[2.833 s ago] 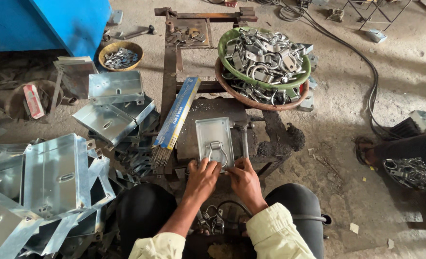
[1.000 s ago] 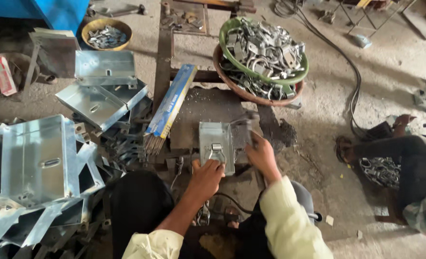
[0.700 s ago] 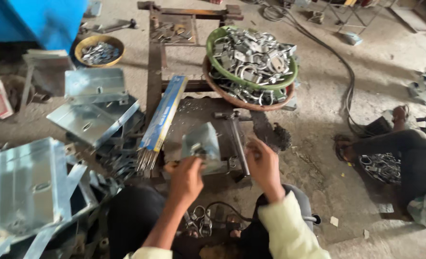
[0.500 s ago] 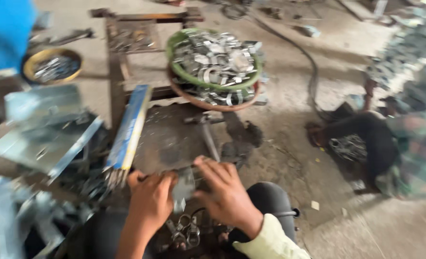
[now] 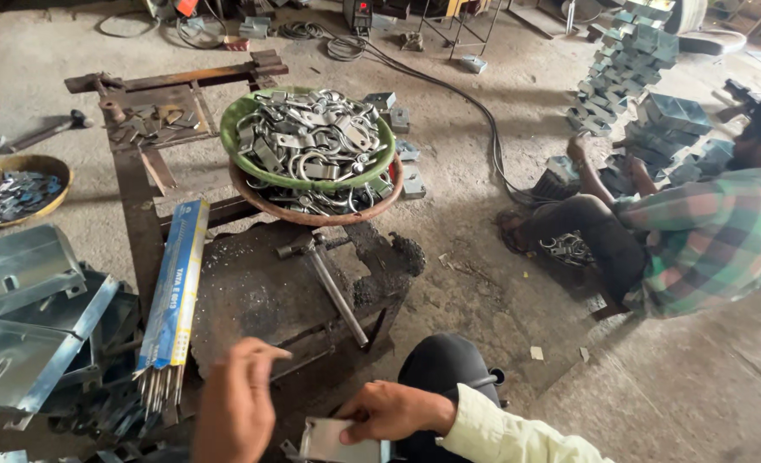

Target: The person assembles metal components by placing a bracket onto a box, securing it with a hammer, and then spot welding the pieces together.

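While right hand (image 5: 389,411) clamps metal plate (image 5: 337,441) low, left hand (image 5: 239,403) hovers empty — fingers loosely curled.

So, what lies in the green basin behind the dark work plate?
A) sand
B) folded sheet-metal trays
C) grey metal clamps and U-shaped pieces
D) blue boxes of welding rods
C: the green basin is heaped with grey metal clamps and U-shaped pieces; it rests on a rusty brown pan holding more of them, just beyond the hammer on the dark work plate.
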